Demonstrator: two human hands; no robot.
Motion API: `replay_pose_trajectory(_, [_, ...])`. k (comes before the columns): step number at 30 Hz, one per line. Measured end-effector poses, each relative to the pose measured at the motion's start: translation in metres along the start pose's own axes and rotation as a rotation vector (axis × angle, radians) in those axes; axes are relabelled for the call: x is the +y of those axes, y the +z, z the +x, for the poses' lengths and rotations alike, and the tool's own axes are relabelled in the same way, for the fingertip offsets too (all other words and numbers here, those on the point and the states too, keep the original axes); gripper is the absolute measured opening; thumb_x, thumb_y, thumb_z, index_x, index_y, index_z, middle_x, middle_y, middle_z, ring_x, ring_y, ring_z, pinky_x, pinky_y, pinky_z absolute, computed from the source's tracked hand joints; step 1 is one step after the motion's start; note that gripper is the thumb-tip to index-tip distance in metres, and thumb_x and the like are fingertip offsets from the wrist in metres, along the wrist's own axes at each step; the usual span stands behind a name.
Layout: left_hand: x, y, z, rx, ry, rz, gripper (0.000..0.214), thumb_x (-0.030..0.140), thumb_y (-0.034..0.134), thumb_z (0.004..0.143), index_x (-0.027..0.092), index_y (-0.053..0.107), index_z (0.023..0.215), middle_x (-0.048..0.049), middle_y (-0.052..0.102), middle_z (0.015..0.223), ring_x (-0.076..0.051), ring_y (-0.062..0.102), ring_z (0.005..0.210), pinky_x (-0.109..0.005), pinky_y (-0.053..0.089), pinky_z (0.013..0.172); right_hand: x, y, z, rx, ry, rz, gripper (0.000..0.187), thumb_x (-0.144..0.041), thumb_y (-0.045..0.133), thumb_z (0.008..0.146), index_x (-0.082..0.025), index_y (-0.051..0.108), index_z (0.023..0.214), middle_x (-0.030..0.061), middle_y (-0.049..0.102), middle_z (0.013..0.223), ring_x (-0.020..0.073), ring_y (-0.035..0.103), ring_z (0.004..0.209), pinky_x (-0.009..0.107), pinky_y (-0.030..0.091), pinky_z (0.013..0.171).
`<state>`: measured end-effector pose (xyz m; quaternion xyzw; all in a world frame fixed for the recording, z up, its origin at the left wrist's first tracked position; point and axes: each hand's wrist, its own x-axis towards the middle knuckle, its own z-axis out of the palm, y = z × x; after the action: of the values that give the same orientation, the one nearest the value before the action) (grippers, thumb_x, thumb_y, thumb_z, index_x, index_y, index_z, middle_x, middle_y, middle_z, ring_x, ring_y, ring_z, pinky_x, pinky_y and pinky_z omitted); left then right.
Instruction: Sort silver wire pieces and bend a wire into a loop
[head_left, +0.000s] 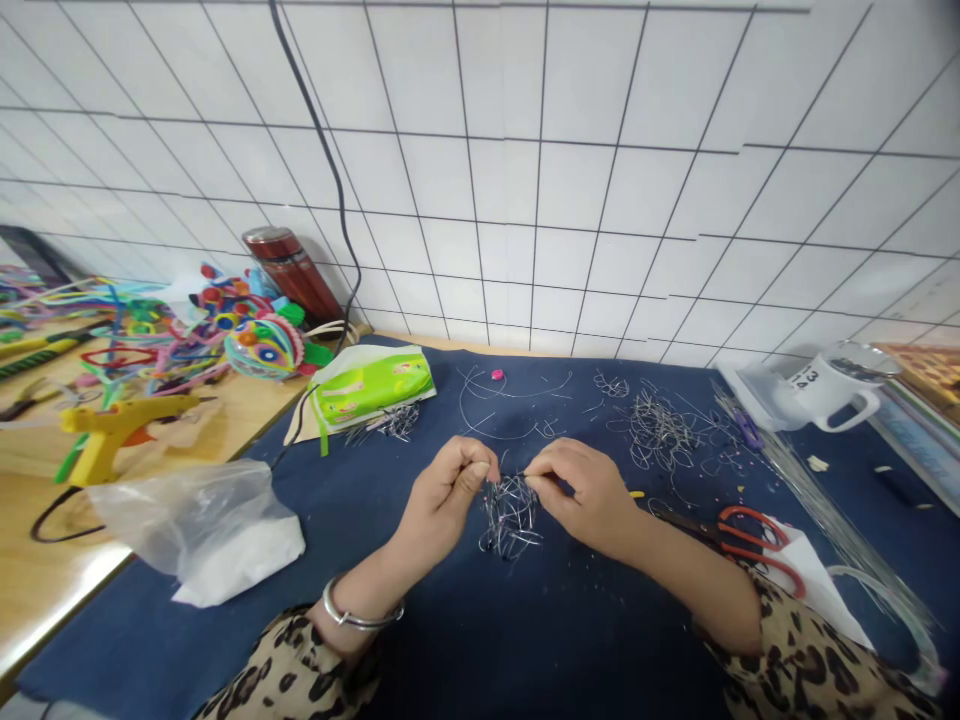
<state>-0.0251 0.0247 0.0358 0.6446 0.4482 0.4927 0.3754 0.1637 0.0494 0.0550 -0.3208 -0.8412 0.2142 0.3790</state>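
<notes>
Wire [514,476]: held mid-scene, at the far edge of a bent tangle [512,522] (whether joined to it cannot be told).
Left hand [448,487]: fingertips pinched on wire.
Right hand [585,490]: likewise pinched.
Heap [664,430], far right: apparently already bent.
Straight strands [821,507], right: not yet bent.

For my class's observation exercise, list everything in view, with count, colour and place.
Wire tangle: one, silvery, below hands
Wire pile: one, silvery, right
Straight wires: many, silvery, right
Scissors: one pair, red-handled, right
Mug: one, white, right
Packet: one, green, centre-left
Bag: one, clear, left
Glue gun: one, yellow, left
Flask: one, red, back left
Craft pieces: many, multicoloured, left
Cable: one, black, back left
Cloth: one, dark blue, underneath
Table: one, brown, left
Wall: one, white, back
Bangle: one, silvery, left wrist
Sleeves: two, leopard-print, bottom
Left hand: one, centre
Right hand: one, centre
</notes>
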Motion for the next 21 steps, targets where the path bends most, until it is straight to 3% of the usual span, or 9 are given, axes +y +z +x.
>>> replay_pose_trajectory(6, [-0.004, 0.006, 0.004, -0.07, -0.031, -0.008, 0.019, 0.027, 0.042, 0.089, 0.017, 0.051, 0.077, -0.0013, 0.051, 0.075, -0.013, 0.046, 0.072, -0.026, 0.036, 0.07, 0.0, 0.006, -0.001, -0.098, 0.423, 0.427, 0.009, -0.023, 0.056, 0.079, -0.017, 0.062, 0.074, -0.0018, 0.056, 0.066, 0.0091, 0.048, 0.058, 0.021, 0.039, 0.055])
replay_pose_trajectory(8, [-0.004, 0.008, 0.005, -0.046, -0.059, -0.074, 0.018, 0.027, 0.042, 0.089, 0.017, 0.049, 0.077, -0.0007, 0.05, 0.074, -0.012, 0.046, 0.069, -0.026, 0.036, 0.069, 0.001, 0.01, -0.002, -0.137, 0.49, 0.544, 0.01, -0.025, 0.057, 0.078, -0.017, 0.062, 0.076, -0.0026, 0.054, 0.064, 0.0084, 0.047, 0.057, 0.021, 0.039, 0.055])
replay_pose_trajectory(15, [-0.001, 0.011, 0.002, -0.062, -0.094, -0.131, 0.019, 0.029, 0.041, 0.089, 0.017, 0.049, 0.077, -0.0001, 0.049, 0.072, -0.012, 0.045, 0.067, -0.025, 0.038, 0.066, -0.003, 0.012, -0.001, -0.248, 0.392, 0.441, 0.005, -0.018, 0.06, 0.072, -0.017, 0.06, 0.067, -0.0032, 0.053, 0.062, 0.0078, 0.045, 0.056, 0.02, 0.037, 0.052])
replay_pose_trajectory(21, [-0.007, 0.013, -0.003, -0.069, 0.018, 0.232, 0.016, 0.024, 0.037, 0.09, 0.019, 0.047, 0.08, 0.0004, 0.049, 0.074, -0.012, 0.045, 0.066, -0.025, 0.035, 0.063, -0.007, 0.008, 0.002, -0.045, 0.322, 0.313, 0.009, -0.014, 0.058, 0.074, -0.018, 0.058, 0.066, -0.0024, 0.055, 0.065, 0.0087, 0.046, 0.058, 0.021, 0.038, 0.055])
